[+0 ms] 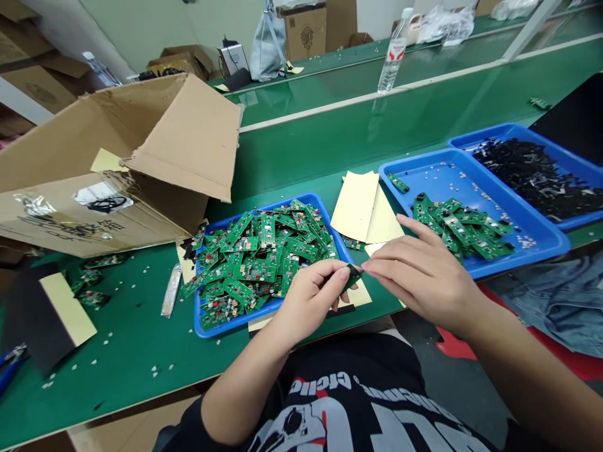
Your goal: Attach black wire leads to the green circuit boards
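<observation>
My left hand [313,292] pinches a small green circuit board [353,274] over the table's near edge. My right hand [419,273] meets it from the right, fingertips closed on the same board's end. Just left of my hands a blue tray [221,329] is heaped with several green circuit boards [264,257]. To the right, a second blue tray [522,251] holds a smaller pile of boards [459,226].
A third blue tray [584,169] at far right holds black parts. An open cardboard box [117,163] lies at the left. Yellow paper sheets [362,207] lie between the trays. A water bottle [393,53] stands on the green conveyor behind. Loose boards and white bits dot the green table.
</observation>
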The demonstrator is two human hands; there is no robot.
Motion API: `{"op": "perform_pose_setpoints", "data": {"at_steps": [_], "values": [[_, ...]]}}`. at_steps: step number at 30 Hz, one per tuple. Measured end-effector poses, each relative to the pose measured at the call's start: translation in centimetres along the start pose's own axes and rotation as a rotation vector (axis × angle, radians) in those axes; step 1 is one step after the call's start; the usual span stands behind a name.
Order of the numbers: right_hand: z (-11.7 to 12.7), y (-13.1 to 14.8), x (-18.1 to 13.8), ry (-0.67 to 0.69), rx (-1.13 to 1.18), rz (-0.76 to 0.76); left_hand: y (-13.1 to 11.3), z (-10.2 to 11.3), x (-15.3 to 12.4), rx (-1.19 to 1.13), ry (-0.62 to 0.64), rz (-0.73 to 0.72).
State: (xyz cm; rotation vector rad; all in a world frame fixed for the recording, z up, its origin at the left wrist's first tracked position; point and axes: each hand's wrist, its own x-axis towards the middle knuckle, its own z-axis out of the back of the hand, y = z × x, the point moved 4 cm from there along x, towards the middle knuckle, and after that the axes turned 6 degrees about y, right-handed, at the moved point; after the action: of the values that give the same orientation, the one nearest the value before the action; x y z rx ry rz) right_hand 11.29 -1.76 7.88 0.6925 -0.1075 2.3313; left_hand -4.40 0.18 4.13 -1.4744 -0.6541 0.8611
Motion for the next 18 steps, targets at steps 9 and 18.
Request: {"op": "perform_pose_setpoints", "data": {"at_steps": [9,18], "values": [[-0.3,0.0,-0.4,-0.133,-0.061,0.051,-0.4,-0.5,0.2,0.197,0.111,-0.036],[0.4,-2.5,-1.0,-0.347,0.036,-0.156,-0.8,-0.5,0.2,0.452,0.089,-0.227]]}}
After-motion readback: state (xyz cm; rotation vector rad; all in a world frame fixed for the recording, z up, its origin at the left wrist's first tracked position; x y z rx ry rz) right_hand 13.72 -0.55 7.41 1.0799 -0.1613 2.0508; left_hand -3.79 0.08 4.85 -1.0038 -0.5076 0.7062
